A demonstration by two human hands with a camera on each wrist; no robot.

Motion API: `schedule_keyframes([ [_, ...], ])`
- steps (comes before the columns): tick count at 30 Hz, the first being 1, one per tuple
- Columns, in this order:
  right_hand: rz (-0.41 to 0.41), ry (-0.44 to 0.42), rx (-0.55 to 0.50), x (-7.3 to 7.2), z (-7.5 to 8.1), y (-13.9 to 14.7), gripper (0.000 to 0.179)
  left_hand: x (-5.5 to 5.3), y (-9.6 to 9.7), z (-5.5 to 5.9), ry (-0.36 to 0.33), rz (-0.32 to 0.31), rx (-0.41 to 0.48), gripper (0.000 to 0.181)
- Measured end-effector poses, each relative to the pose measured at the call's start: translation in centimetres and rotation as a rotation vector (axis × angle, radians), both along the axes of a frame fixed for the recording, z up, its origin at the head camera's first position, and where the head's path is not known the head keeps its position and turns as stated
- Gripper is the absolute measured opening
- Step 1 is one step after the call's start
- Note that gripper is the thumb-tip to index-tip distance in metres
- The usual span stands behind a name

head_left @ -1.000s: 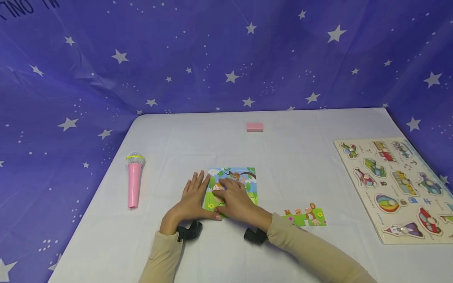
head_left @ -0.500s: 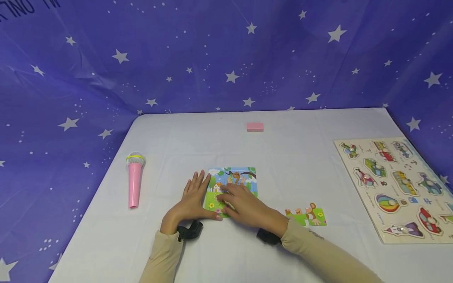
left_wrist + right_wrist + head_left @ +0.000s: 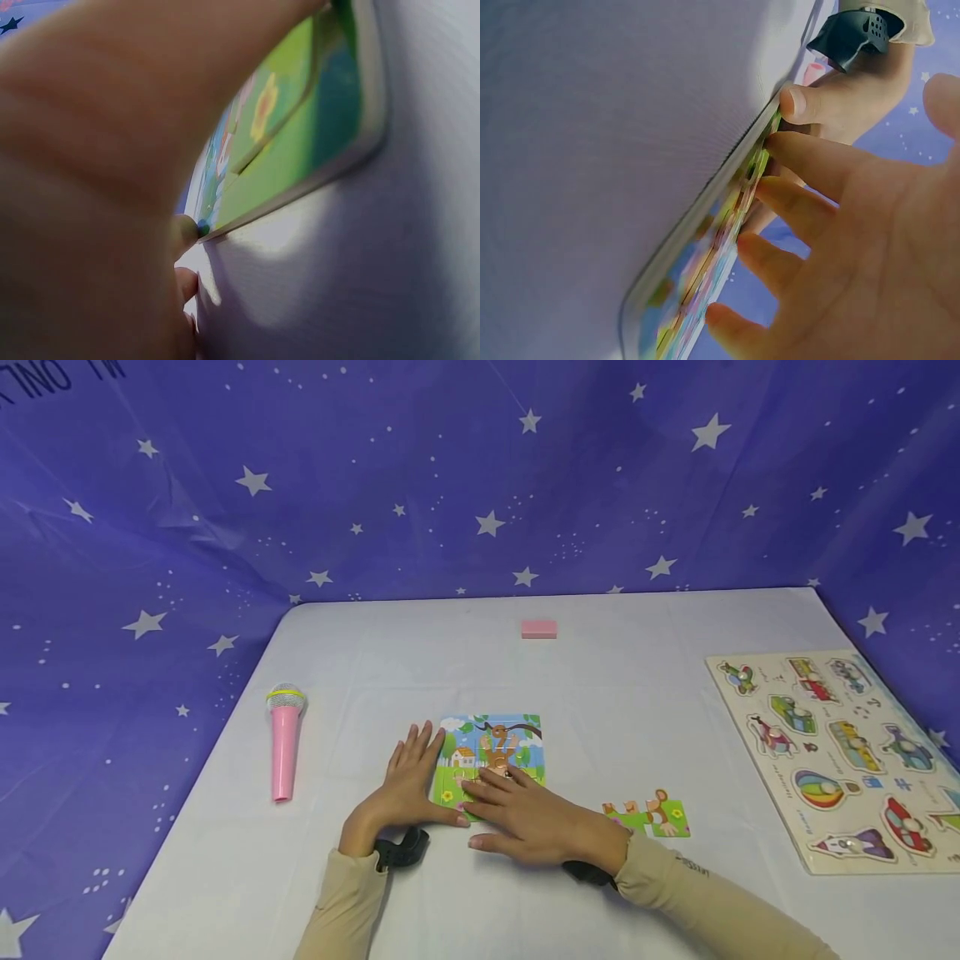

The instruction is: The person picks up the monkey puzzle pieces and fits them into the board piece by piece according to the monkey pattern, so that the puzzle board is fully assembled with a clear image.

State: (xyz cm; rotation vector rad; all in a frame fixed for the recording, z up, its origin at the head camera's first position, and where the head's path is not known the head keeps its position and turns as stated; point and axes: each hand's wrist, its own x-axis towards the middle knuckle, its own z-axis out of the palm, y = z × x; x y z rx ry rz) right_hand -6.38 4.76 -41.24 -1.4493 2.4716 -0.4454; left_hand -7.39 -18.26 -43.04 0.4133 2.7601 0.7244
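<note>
A square picture puzzle (image 3: pixel 456 737) with a monkey, a tree and a small house lies flat on the white table. My left hand (image 3: pixel 405 785) rests along its left side, fingers straight and thumb at the near corner. In the left wrist view, those fingertips touch the puzzle's edge. Over the puzzle's lower part, my right hand (image 3: pixel 540 822) lies with spread fingers and holds nothing. In the right wrist view, its fingertips are at the puzzle's face (image 3: pixel 720 232); contact is hard to tell. Two loose puzzle pieces (image 3: pixel 669 817) showing monkey parts lie to the right, partly behind the right wrist.
A pink toy microphone (image 3: pixel 285 743) lies at the left of the table (image 3: pixel 360 677). Towards the back is a pink block (image 3: pixel 539 629). A wooden vehicle peg puzzle board (image 3: pixel 817 693) covers the right side. Purple star-patterned cloth (image 3: pixel 420 460) hangs behind the table.
My right hand has slid toward me and to the right, its fingers straightening and uncovering the middle of the puzzle. My left hand has stayed in place.
</note>
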Motion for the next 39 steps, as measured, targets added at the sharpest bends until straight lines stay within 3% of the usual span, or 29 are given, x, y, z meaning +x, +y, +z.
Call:
schedule_keyframes([
  [13,-0.028,-0.060,0.020,-0.2,0.3,-0.4,0.064,0.0,0.0,0.0,0.006,0.000,0.001,0.126],
  [28,-0.028,-0.044,0.029,-0.2,0.2,-0.1,0.060,0.0,0.1,0.2,0.007,-0.001,0.006,0.126],
  [39,-0.126,0.011,0.054,-0.2,1.3,2.4,0.056,-0.1,0.0,0.1,-0.003,0.003,0.011,0.126],
])
